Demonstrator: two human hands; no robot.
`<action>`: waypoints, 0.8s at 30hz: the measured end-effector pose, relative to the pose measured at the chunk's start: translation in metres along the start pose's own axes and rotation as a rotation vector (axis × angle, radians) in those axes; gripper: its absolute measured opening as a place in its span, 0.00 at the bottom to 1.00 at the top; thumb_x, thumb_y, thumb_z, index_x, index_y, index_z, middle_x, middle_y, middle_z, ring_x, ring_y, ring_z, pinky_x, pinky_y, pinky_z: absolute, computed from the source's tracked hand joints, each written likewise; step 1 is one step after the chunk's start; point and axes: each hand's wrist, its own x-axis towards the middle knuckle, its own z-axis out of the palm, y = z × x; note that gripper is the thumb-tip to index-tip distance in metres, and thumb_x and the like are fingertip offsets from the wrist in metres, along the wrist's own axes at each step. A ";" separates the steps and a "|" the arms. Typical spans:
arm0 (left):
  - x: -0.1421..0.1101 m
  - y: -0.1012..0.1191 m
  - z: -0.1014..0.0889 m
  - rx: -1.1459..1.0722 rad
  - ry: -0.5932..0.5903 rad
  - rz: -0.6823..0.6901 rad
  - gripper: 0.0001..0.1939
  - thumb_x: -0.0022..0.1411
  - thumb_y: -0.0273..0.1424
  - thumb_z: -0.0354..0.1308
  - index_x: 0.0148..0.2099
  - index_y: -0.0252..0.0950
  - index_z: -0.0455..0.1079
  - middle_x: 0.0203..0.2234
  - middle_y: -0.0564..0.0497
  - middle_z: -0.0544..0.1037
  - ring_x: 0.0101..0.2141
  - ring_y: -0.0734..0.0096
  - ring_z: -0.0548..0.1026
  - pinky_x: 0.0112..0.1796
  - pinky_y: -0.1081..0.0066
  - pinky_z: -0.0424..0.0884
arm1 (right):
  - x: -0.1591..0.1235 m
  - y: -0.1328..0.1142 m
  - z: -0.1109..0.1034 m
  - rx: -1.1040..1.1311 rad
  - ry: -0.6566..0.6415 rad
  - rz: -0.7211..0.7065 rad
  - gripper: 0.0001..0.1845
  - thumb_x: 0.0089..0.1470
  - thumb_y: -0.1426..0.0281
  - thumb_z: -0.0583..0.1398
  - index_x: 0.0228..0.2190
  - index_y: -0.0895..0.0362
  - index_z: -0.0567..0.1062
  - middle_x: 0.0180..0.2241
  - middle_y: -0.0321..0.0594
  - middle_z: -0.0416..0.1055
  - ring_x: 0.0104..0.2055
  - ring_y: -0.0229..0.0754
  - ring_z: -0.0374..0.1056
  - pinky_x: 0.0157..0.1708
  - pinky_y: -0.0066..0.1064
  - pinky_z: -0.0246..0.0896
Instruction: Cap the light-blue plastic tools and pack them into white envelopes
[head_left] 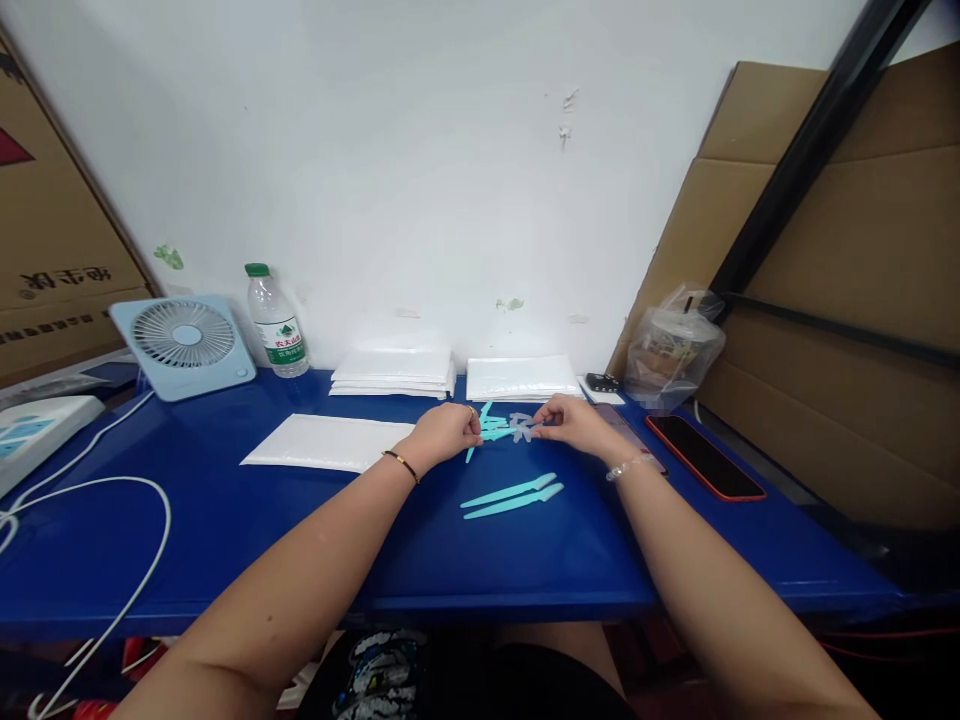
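Note:
My left hand is closed, thumb and finger pinching one of several teal eyebrow razors that lie loosely together in the middle of the table. Just right of these, a small cluster of translucent plastic pieces rests on the blue surface. My right hand reaches in from the right, its thumb and fingertips pinched on one of the clear pieces. Closer to me, two teal razors lie side by side, apart from both hands. A white padded envelope lies flat, its right end partly hidden behind my left hand.
Two stacks of white envelopes stand along the wall. To the left are a blue fan, a water bottle and a white cable. A red-edged phone and a bagged cup sit at the right, by cardboard.

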 end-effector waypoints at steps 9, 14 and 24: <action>-0.014 0.030 0.005 -0.164 -0.117 0.165 0.16 0.52 0.45 0.59 0.37 0.38 0.73 0.29 0.52 0.77 0.30 0.70 0.73 0.26 0.74 0.60 | -0.018 -0.031 -0.011 -0.029 -0.533 -0.131 0.17 0.41 0.56 0.66 0.26 0.57 0.76 0.29 0.37 0.67 0.28 0.37 0.61 0.28 0.28 0.57; -0.012 0.033 0.006 -0.100 -0.152 0.141 0.06 0.54 0.34 0.58 0.32 0.38 0.75 0.27 0.52 0.78 0.27 0.71 0.72 0.26 0.74 0.59 | -0.012 -0.020 -0.007 -0.008 -0.401 -0.148 0.16 0.47 0.56 0.62 0.27 0.58 0.74 0.30 0.38 0.66 0.30 0.37 0.62 0.29 0.28 0.57; -0.008 0.015 0.001 -0.004 0.048 0.038 0.15 0.54 0.42 0.58 0.41 0.38 0.73 0.36 0.49 0.76 0.36 0.66 0.73 0.31 0.74 0.63 | -0.017 -0.024 -0.018 -0.014 -0.440 -0.152 0.20 0.37 0.55 0.67 0.30 0.56 0.77 0.30 0.37 0.68 0.31 0.39 0.63 0.30 0.29 0.58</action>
